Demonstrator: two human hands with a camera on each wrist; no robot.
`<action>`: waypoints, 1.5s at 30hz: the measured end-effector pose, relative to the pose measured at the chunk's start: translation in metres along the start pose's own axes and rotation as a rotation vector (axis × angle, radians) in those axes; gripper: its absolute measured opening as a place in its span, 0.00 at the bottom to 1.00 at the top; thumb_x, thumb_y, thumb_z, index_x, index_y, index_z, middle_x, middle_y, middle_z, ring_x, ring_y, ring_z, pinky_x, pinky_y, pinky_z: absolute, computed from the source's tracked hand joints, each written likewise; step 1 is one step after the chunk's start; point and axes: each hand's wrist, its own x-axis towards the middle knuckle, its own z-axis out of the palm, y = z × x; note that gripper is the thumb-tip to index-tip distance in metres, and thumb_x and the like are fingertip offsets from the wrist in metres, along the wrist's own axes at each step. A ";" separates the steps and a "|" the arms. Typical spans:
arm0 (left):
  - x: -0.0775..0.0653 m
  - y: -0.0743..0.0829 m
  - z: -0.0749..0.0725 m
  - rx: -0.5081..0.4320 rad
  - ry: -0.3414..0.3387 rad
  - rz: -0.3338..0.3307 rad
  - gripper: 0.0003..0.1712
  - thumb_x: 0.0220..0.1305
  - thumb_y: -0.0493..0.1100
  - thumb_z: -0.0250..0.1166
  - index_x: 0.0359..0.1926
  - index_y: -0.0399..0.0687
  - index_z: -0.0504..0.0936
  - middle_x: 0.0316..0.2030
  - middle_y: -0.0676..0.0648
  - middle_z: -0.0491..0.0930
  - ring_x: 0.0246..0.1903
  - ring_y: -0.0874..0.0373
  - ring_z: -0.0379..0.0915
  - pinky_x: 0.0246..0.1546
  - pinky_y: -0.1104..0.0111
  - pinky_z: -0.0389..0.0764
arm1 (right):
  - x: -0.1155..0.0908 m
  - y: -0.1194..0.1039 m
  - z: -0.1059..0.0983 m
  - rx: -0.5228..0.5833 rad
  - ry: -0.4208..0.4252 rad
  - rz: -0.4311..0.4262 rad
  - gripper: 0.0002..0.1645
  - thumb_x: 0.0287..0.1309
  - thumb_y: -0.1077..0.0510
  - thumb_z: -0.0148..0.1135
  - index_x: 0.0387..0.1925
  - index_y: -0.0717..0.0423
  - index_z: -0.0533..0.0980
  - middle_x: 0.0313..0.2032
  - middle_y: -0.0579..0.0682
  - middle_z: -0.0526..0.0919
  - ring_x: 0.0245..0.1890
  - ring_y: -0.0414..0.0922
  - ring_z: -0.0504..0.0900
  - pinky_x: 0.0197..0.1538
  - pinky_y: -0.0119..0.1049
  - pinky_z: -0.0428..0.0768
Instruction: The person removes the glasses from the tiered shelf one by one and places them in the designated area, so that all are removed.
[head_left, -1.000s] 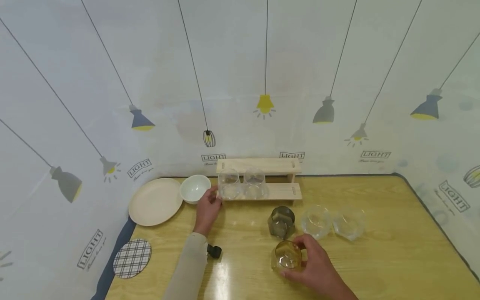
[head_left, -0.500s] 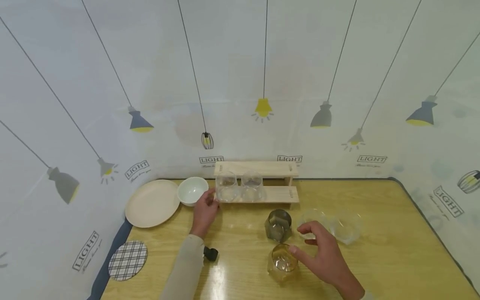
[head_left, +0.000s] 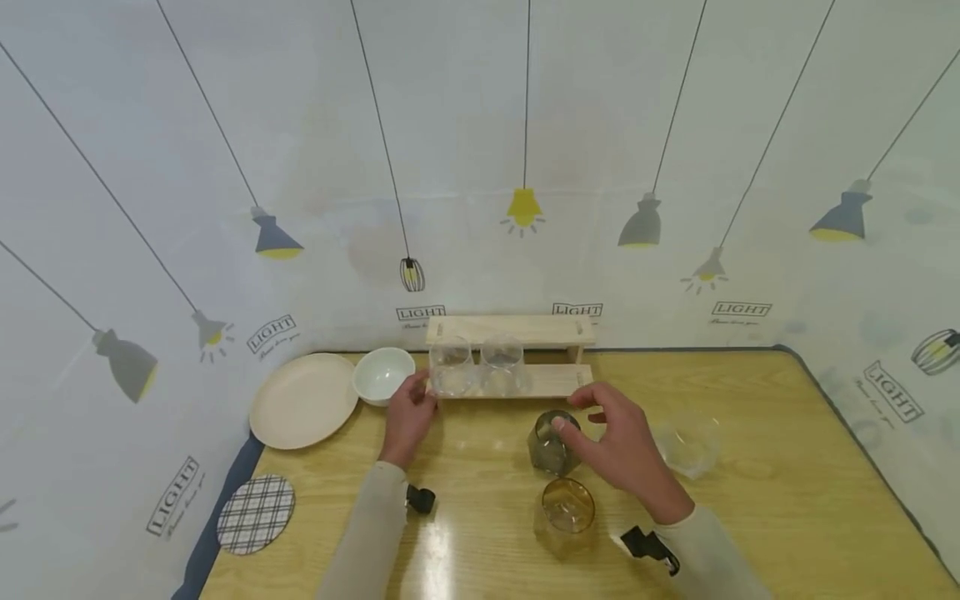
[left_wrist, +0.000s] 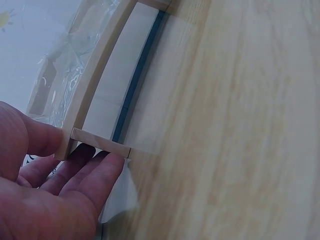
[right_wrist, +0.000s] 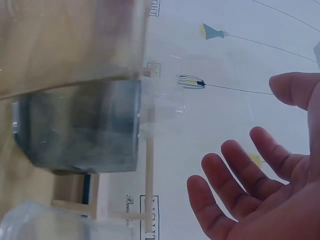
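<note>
In the head view, my left hand (head_left: 408, 421) holds the left end of a small two-tier wooden shelf (head_left: 551, 381). The left wrist view shows its thumb on the board's end and fingers (left_wrist: 100, 180) curled under it. Two clear glasses (head_left: 452, 367) stand on the lower tier. My right hand (head_left: 626, 442) hovers by a grey faceted glass (head_left: 550, 457), fingers spread and nothing in them; the right wrist view shows a gap between fingers and grey glass (right_wrist: 82, 132). An amber glass (head_left: 567, 517) stands nearer me.
A clear glass (head_left: 688, 448) stands right of my right hand, which hides another one. Left of the shelf are a pale green bowl (head_left: 384, 375), a beige plate (head_left: 303, 402) and a checked round coaster (head_left: 257, 515). A printed wall (head_left: 480, 250) rises behind the table.
My right hand has let go of the amber glass and moved away from it, forward to the grey glass. The left hand stays at the shelf's end.
</note>
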 end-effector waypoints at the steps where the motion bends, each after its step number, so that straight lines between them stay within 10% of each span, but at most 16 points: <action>1: 0.000 0.000 -0.001 -0.001 -0.002 0.000 0.27 0.74 0.37 0.64 0.71 0.52 0.78 0.60 0.35 0.83 0.50 0.48 0.85 0.48 0.63 0.89 | 0.004 -0.002 0.001 0.019 0.000 0.000 0.18 0.67 0.47 0.73 0.51 0.48 0.78 0.49 0.45 0.84 0.52 0.49 0.84 0.53 0.53 0.88; 20: 0.004 -0.001 -0.004 -0.046 -0.014 -0.037 0.27 0.73 0.36 0.64 0.71 0.53 0.78 0.57 0.36 0.85 0.48 0.48 0.85 0.47 0.65 0.88 | 0.095 -0.005 0.032 0.164 0.034 0.004 0.23 0.68 0.51 0.71 0.56 0.61 0.77 0.50 0.60 0.84 0.53 0.54 0.85 0.54 0.52 0.89; 34: 0.004 -0.003 0.000 -0.060 -0.013 -0.016 0.26 0.72 0.36 0.64 0.69 0.51 0.80 0.54 0.35 0.86 0.44 0.51 0.84 0.41 0.68 0.86 | 0.127 0.013 0.056 0.068 -0.311 0.210 0.53 0.59 0.34 0.74 0.77 0.53 0.66 0.69 0.57 0.75 0.66 0.56 0.76 0.66 0.58 0.78; 45: 0.006 -0.002 -0.002 -0.066 -0.027 -0.066 0.27 0.74 0.37 0.64 0.70 0.55 0.78 0.63 0.36 0.81 0.55 0.46 0.83 0.51 0.62 0.89 | 0.133 0.011 0.061 -0.039 -0.365 0.159 0.52 0.59 0.40 0.77 0.76 0.58 0.67 0.70 0.59 0.74 0.66 0.58 0.77 0.65 0.58 0.78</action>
